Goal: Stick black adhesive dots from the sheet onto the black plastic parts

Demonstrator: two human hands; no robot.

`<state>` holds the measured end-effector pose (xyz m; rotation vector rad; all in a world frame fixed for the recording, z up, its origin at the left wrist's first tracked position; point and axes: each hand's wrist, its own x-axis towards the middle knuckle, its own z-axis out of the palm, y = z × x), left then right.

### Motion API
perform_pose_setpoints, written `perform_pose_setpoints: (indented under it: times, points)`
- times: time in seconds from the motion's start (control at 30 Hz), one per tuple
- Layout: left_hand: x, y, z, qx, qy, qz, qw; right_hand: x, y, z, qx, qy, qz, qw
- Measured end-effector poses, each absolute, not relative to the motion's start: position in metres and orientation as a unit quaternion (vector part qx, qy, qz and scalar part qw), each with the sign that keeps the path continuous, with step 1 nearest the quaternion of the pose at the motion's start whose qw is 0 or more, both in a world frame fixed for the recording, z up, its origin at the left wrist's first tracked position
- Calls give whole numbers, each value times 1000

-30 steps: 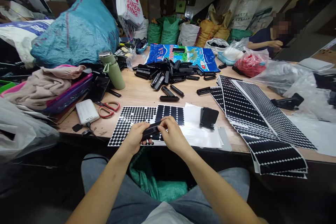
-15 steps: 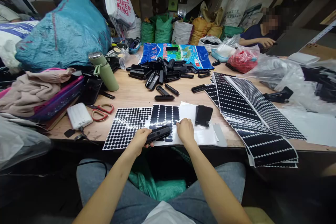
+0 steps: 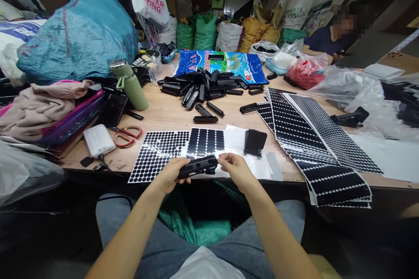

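My left hand (image 3: 170, 174) is wrapped round the left end of a long black plastic piece (image 3: 198, 166), held level above the table's front edge. The piece has a ridged top and a small part showing below its right end. At that right end, my right hand (image 3: 234, 166) is closed in a pinch; anything between its fingertips is too small to make out. Under the piece lies a sheet of black oblong stickers (image 3: 206, 139), beside a sheet of black round dots (image 3: 160, 152). A black folding stand (image 3: 255, 141) rests on white paper right of my right hand.
A heap of similar black pieces (image 3: 206, 85) lies mid-table before a blue printed bag (image 3: 252, 67). Red-handled scissors (image 3: 126, 136), a white power bank (image 3: 98, 141) and a green flask (image 3: 131, 87) stand left. More sticker sheets (image 3: 301, 139) overhang the front edge right. A person (image 3: 324, 41) sits far right.
My right hand has moved from the oblong sticker sheet to the right end of the black piece. The left hand has turned the piece slightly. The person at far right has lowered a hand.
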<state>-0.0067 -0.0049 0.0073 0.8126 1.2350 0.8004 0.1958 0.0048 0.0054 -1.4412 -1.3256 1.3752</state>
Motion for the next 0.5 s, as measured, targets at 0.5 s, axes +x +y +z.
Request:
perform_pose_setpoints:
  times: [0.5]
  points:
    - [21,-21,22,358,517,362,688,170,-29,42,-520,-638,469,319]
